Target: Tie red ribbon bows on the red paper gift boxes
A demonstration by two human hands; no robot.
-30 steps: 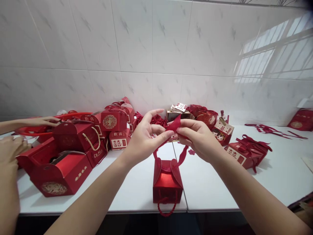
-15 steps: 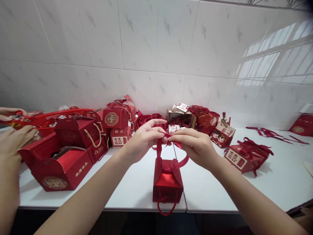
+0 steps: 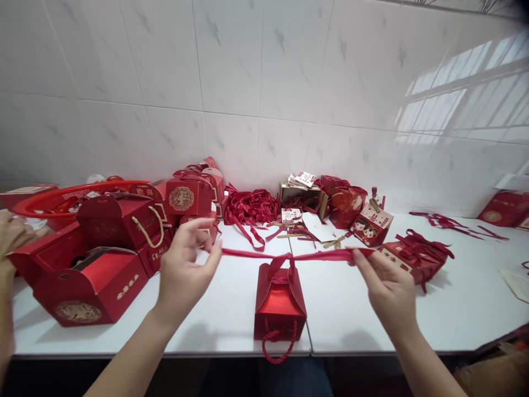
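Observation:
A small red gift box (image 3: 280, 309) stands at the table's front edge, a twisted red cord handle (image 3: 279, 353) hanging from its near side. Dark red ribbon (image 3: 326, 256) passes through the box top and crosses just above it, with both ends stretched out sideways. My left hand (image 3: 185, 270) pinches one ribbon end between thumb and finger. On the other side my right hand (image 3: 386, 284) pinches the opposite end. The ribbon between them is nearly level and looks taut.
Several red boxes (image 3: 95, 292) and a red plastic basket (image 3: 45, 201) stand at left, beside another person's hand (image 3: 14, 234). Behind lies a ribbon pile (image 3: 252, 207) and an open carton (image 3: 303, 196) with cards. A ribbon-tied box (image 3: 417, 256) sits at right.
My hands have moved apart from above the box to either side, drawing the ribbon out straight. The crossing now lies low over the box top. The other person's hand has moved out of the basket.

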